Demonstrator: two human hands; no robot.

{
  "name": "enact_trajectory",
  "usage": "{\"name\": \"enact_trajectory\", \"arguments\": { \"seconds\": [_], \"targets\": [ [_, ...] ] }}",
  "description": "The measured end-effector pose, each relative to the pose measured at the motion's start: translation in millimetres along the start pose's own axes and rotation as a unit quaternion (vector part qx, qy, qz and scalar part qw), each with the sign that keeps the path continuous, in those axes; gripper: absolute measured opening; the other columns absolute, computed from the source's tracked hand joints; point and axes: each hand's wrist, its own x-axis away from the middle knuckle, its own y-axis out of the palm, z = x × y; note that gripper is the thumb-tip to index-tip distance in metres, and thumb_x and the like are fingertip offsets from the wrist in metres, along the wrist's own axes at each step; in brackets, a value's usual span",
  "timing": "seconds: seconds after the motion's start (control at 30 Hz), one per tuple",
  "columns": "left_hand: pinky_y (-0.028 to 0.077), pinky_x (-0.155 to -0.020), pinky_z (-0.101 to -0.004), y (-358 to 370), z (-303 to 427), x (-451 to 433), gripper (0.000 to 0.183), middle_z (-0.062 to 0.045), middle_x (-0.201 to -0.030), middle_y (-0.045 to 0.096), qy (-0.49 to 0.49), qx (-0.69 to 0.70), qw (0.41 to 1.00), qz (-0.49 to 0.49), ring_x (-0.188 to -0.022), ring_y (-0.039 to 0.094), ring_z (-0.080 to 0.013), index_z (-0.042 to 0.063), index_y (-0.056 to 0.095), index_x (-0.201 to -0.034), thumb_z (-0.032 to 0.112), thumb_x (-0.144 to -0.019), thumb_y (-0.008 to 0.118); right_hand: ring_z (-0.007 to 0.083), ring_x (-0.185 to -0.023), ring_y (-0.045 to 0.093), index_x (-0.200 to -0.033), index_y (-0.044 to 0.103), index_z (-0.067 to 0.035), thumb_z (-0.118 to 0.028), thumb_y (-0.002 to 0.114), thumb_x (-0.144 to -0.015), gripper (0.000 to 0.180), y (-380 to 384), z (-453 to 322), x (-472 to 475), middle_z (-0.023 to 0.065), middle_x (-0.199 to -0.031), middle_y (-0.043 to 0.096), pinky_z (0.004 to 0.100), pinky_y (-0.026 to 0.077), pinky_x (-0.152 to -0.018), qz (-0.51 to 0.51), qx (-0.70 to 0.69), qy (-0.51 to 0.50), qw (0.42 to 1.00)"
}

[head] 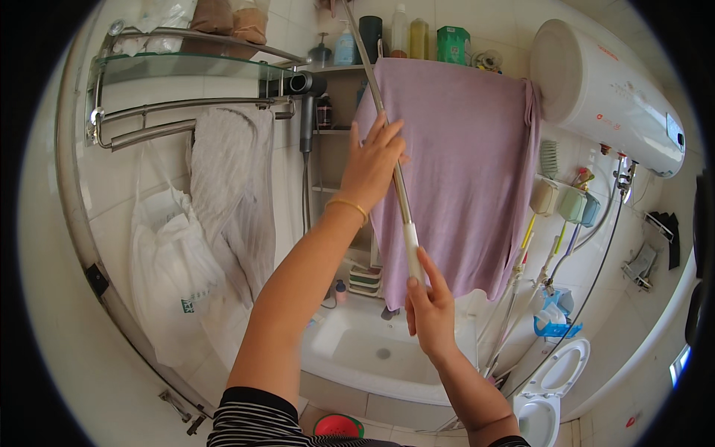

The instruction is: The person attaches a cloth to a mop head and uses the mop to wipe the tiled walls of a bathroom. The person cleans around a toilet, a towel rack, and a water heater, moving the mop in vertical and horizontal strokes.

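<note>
A slim metal pole (403, 195) with a whitish handle (412, 246) slants up in front of me. Its far end leaves the picture at the top. My left hand (373, 159), with a gold-coloured bangle at the wrist, is around the metal shaft, fingers partly spread. Lower down, my right hand (434, 313) grips the handle, thumb and index finger along it. Behind the pole a mauve towel (458, 167) hangs from the front of a shelf unit (329, 132). Below both hands lies a white washbasin (346, 341).
Bottles and a green box (453, 44) stand above the towel. At left are a glass-and-metal rack (179, 67), a hair dryer (306, 112), a grey towel (229, 162) and a white bag (173, 262). A water heater (609, 95), hoses and a toilet (544, 413) are at right.
</note>
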Motion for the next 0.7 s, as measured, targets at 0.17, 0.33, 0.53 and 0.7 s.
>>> {"name": "enact_trajectory", "arguments": {
  "seconds": [0.17, 0.33, 0.53, 0.7],
  "targets": [
    [0.017, -0.112, -0.0588, 10, 0, 13, 0.005, -0.009, -0.139, 0.045, -0.022, 0.014, 1.0, -0.002, -0.139, 0.028, -0.0332, 0.007, 0.053, -0.083, 0.009, -0.088, 0.054, 0.0039, -0.042, 0.036, -0.144, 0.038, -0.016, -0.013, 0.051, -0.097, 0.05, -3, 24, 4, -0.0035, -0.06, 0.045, 0.0214, 0.029, -0.036, 0.003, -0.047, 0.022, 0.999],
    [0.017, -0.112, -0.0583, 24, 45, 40, 0.009, -0.01, -0.138, 0.045, -0.013, 0.103, 0.995, 0.006, -0.14, 0.024, -0.036, 0.006, 0.053, -0.081, 0.009, -0.087, 0.059, 0.0037, -0.041, 0.034, -0.142, 0.042, -0.012, -0.013, 0.053, -0.096, 0.047, -30, 41, 54, -0.0027, -0.057, 0.045, 0.0206, 0.027, -0.035, 0.075, -0.048, 0.035, 0.995],
    [0.02, -0.111, -0.058, 30, 78, 4, 0.016, -0.008, -0.135, 0.047, 0.006, 0.144, 0.988, 0.063, -0.139, 0.025, -0.0402, 0.006, 0.051, -0.08, 0.013, -0.084, 0.066, 0.0031, -0.043, 0.035, -0.135, 0.049, -0.007, -0.012, 0.056, -0.095, 0.041, -63, 12, 64, -0.0009, -0.06, 0.049, 0.0196, 0.027, -0.038, 0.129, -0.055, -0.023, 0.99],
    [0.02, -0.111, -0.0586, 41, 111, -7, 0.017, -0.008, -0.134, 0.048, 0.036, 0.182, 0.98, 0.067, -0.139, 0.025, -0.0402, 0.007, 0.051, -0.079, 0.013, -0.084, 0.066, 0.0037, -0.042, 0.033, -0.136, 0.048, -0.007, -0.011, 0.054, -0.095, 0.041, -81, 15, 78, 0.0001, -0.058, 0.046, 0.02, 0.024, -0.034, 0.18, -0.051, -0.023, 0.982]
  ]
}}
